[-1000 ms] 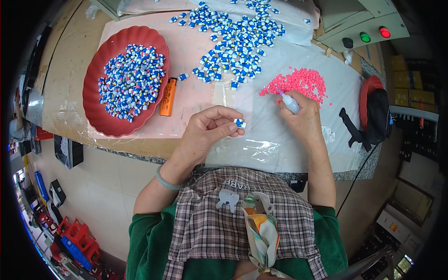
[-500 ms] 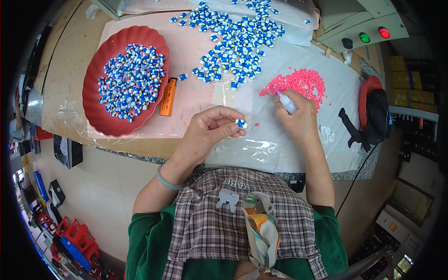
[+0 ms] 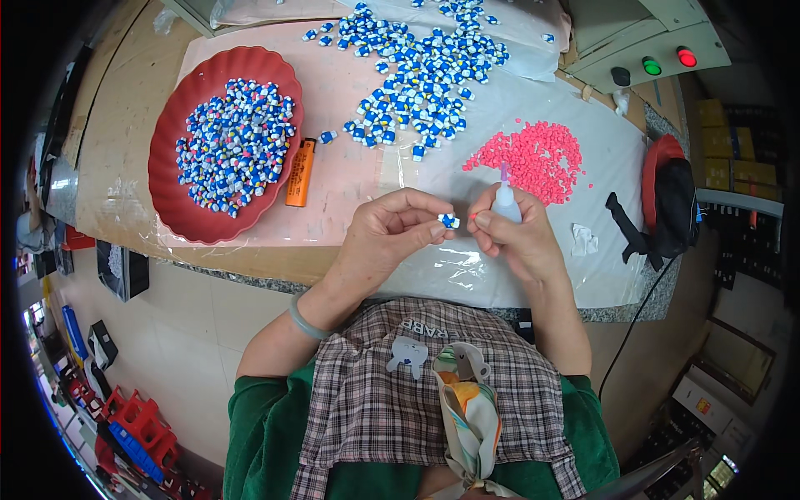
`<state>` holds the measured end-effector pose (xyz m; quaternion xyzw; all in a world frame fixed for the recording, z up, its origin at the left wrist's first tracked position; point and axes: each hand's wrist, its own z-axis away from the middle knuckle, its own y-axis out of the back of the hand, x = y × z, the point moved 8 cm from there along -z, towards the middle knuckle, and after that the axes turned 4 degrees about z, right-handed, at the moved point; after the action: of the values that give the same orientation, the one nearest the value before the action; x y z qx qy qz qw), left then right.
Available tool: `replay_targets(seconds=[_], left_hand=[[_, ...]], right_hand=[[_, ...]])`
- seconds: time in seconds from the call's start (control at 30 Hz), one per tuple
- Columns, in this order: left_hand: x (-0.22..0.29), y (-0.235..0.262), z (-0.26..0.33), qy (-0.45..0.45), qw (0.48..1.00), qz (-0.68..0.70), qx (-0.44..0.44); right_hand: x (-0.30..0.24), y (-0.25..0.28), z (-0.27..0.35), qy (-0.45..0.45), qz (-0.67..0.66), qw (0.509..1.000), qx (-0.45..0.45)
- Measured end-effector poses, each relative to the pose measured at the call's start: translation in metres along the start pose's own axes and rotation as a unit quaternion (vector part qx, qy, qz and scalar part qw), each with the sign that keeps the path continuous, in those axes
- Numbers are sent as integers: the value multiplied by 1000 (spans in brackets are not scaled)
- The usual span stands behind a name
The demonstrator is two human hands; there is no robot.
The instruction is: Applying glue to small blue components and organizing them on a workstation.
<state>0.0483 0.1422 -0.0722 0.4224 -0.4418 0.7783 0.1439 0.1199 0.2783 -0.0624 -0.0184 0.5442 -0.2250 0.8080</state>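
The right hand (image 3: pixel 515 237) has left the pink pile (image 3: pixel 529 160) and now sits beside the left hand (image 3: pixel 393 233), fingers gripping a small bottle (image 3: pixel 503 203). Left fingers still pinch a blue-white piece (image 3: pixel 448 221) above the bench (image 3: pixel 125 142).

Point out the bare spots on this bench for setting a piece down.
Free: the pink sheet between the red tray, the orange lighter and the left hand; also the clear film right of the right hand. Crowded: the blue-and-white pieces and pink beads.

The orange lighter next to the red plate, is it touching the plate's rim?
Touching, as far as the head view shows: the orange lighter lies against the red plate at its right rim, with no gap visible between them.
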Motion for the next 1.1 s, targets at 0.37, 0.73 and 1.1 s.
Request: replay_targets(seconds=[0.37, 0.73, 1.1], left_hand=[[3, -5, 1, -45, 999, -27, 8], [23, -12, 6, -178, 959, -218, 18], [23, -6, 9, -187, 956, -219, 61]], right_hand=[[0, -10, 9, 50, 116, 990, 65], [11, -9, 8, 43, 116, 988, 95], [4, -19, 10, 114, 138, 976, 125]])
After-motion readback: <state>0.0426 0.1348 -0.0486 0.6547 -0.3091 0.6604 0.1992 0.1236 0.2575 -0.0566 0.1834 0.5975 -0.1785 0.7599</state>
